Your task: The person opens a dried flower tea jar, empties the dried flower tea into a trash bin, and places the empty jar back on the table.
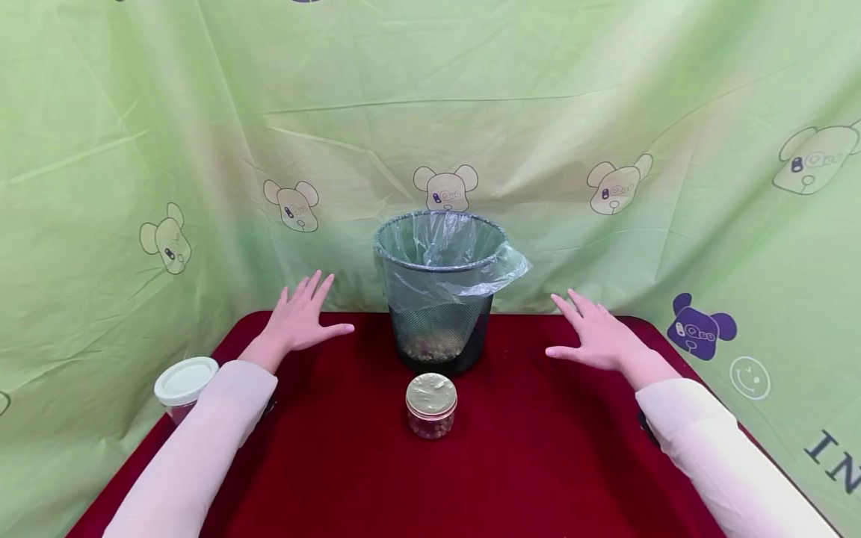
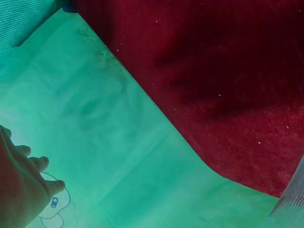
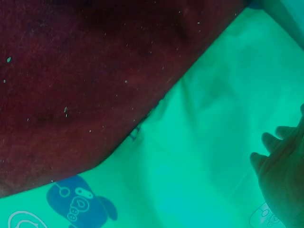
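In the head view my left hand (image 1: 296, 323) is held out over the table's far left part, fingers spread and thumb pointing inward. My right hand (image 1: 599, 338) mirrors it on the far right, also spread. Both hold nothing. Between them stands a black mesh waste bin (image 1: 440, 317) lined with a clear plastic bag (image 1: 494, 276) folded over its rim. Small pale bits show through the bin's lower wall. In front of the bin sits a small clear jar (image 1: 431, 424) with a gold-coloured lid (image 1: 431, 394) and small brownish pieces inside.
A container with a white lid (image 1: 186, 381) stands at the table's left edge, partly hidden by my left sleeve (image 1: 202, 441). Dark red cloth (image 1: 525, 463) covers the table, with small pale specks in the wrist views. A green printed curtain (image 1: 363, 67) hangs behind and at both sides.
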A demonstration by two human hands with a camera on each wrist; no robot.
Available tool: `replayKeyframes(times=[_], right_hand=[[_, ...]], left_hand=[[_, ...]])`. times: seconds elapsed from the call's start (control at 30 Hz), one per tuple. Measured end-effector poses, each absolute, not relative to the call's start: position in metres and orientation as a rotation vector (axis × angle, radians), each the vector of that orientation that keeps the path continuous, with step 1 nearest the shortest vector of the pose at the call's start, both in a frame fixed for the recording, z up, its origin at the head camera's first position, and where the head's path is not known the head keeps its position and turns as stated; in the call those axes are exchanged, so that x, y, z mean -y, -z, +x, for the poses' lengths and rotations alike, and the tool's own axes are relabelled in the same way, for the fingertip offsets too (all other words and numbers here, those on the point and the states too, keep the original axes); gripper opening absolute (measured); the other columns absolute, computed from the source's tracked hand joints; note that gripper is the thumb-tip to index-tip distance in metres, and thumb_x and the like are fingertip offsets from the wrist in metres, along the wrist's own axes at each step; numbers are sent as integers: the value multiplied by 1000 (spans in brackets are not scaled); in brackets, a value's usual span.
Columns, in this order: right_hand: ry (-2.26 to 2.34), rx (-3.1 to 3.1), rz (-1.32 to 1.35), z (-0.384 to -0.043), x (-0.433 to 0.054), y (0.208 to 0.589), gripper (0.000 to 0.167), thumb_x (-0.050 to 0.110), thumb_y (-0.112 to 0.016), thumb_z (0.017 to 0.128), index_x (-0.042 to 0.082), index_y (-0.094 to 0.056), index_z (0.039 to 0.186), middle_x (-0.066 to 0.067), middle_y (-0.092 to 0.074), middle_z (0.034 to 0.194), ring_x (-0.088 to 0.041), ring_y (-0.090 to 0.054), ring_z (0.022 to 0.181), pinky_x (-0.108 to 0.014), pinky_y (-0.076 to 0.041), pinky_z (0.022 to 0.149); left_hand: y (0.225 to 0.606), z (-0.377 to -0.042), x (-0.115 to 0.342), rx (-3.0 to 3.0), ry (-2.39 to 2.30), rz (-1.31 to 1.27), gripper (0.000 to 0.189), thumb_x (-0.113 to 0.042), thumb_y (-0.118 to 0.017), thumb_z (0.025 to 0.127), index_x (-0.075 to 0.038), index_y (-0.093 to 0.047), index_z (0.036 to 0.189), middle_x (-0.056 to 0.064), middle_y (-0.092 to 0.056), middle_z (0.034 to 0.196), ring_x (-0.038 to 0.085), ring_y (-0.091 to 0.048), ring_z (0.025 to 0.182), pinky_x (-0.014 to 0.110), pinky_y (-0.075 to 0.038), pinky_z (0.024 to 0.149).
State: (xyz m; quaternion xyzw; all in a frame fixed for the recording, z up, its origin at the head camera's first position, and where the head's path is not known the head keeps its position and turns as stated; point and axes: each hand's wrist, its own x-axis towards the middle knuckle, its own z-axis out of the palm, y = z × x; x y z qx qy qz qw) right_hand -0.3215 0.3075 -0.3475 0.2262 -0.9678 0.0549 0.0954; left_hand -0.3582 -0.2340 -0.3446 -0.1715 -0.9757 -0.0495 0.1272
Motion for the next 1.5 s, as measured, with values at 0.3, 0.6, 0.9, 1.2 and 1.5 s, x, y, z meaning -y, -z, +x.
replayKeyframes(times=[0.3, 0.6, 0.9, 1.2, 1.5], right_hand=[[-210, 2879, 693, -315, -299, 353, 102, 69, -59, 83, 5, -22, 154, -28, -21, 154, -45, -24, 138, -59, -15, 111], [-242, 2890, 724, -309, -291, 359, 102, 72, -56, 83, 6, -24, 153, -25, -25, 153, -46, -29, 136, -59, -24, 109], [-290, 2908, 762, -302, -276, 362, 98, 71, -52, 85, 6, -25, 153, -21, -28, 153, -40, -25, 140, -55, -19, 112], [-321, 2895, 810, -293, -254, 366, 94, 67, -53, 87, 3, -30, 151, -19, -33, 152, -40, -29, 138, -55, -21, 112], [-347, 2896, 865, -282, -226, 372, 87, 62, -54, 90, -1, -36, 147, -21, -36, 150, -42, -31, 137, -54, -25, 111]], left_hand=[[346, -349, 224, 2888, 260, -517, 112, -83, -45, 78, -14, -5, 157, 17, -7, 160, 42, -16, 143, 67, -9, 108], [360, -336, 214, 2937, 289, -583, 112, -83, -46, 78, -11, -10, 156, 18, -16, 159, 37, -22, 142, 63, -21, 108], [372, -325, 201, 2896, 360, -698, 106, -73, -57, 81, -6, -20, 154, 16, -26, 156, 35, -29, 140, 55, -26, 109], [386, -306, 179, 2860, 538, -782, 106, -70, -64, 77, -5, -27, 152, 15, -30, 155, 33, -32, 139, 52, -32, 107], [405, -288, 154, 2884, 730, -834, 106, -57, -79, 72, -6, -30, 151, 9, -34, 153, 24, -30, 140, 44, -31, 110]])
